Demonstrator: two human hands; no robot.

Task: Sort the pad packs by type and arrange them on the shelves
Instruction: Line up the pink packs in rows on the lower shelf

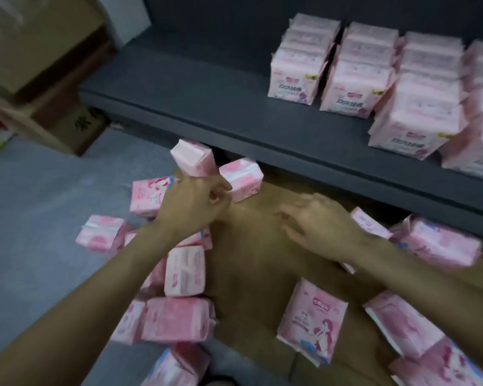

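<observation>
A: Obs. — left hand (195,201) curled round the base of one pink pad pack (193,157), holding it upright above the pile on the floor; right hand (318,218) blurred, fingers spread and loose, holding nothing, over the bare brown cardboard (251,263).

B: Loose packs (179,319) scattered on both sides of the cardboard; sorted rows (354,71) already stand on the right of the grey shelf (179,87); its left part is bare.

A: Judgement — turn the held pack face-up and read the print before committing; several designs look alike in this dim light.

B: Agreed; let the right hand gather a matching pack; set each one upright, faces forward, just beside its own type.
</observation>
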